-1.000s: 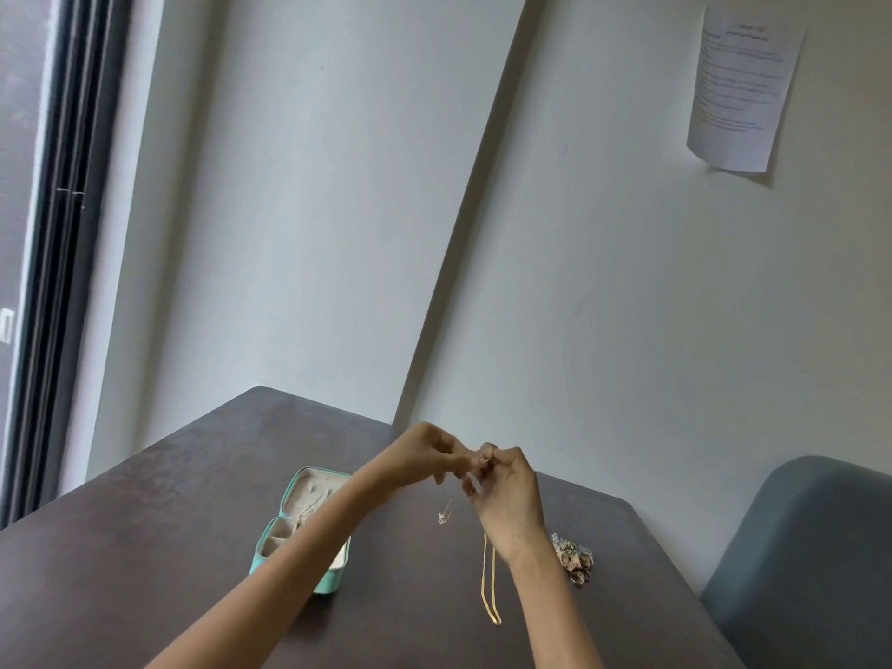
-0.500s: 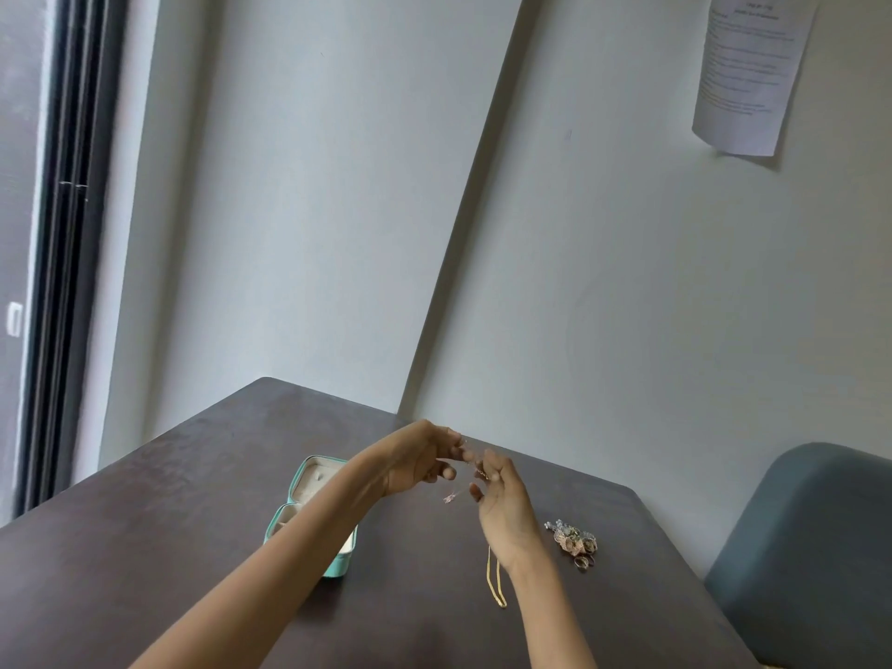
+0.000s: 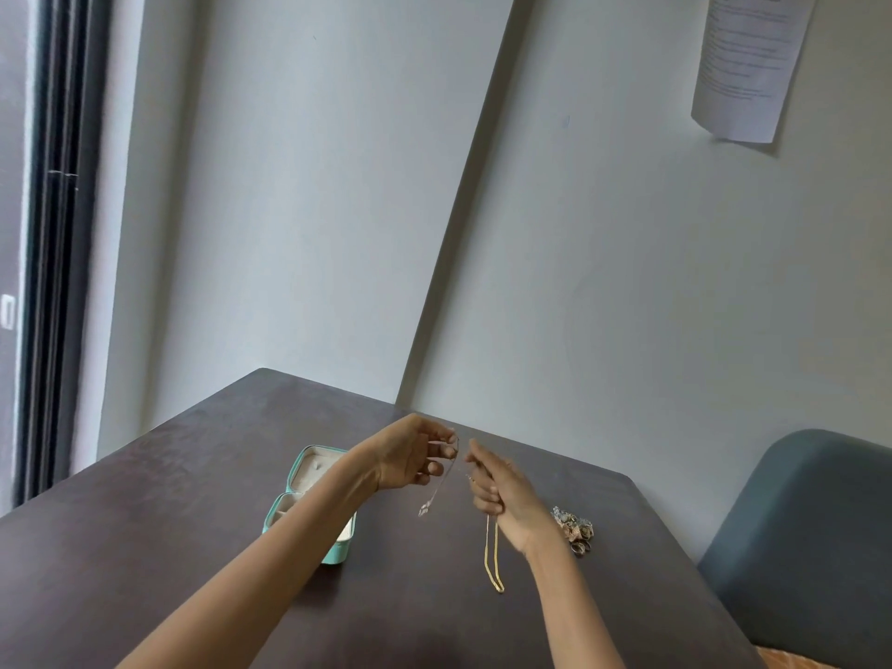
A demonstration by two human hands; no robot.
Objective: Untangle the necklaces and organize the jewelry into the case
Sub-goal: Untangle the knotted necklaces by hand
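Both hands are raised above the dark table (image 3: 193,499). My left hand (image 3: 412,458) pinches a thin silver necklace (image 3: 437,490) that hangs down with a small pendant at its end. My right hand (image 3: 502,490) is closed around a gold chain necklace (image 3: 493,560), whose loop dangles below the fist. A small gap separates the two hands. The teal jewelry case (image 3: 309,480) lies open on the table, behind and partly under my left forearm. Its cream lining shows.
A small heap of rings and other jewelry (image 3: 574,528) lies on the table right of my right wrist. A grey-blue chair (image 3: 811,548) stands at the right. The table butts against the wall corner; a paper sheet (image 3: 748,65) hangs high on the wall.
My hands were touching, working the chains together. Now they have drawn apart, the silver necklace hangs free from my left hand, and the gold chain stays in my right.
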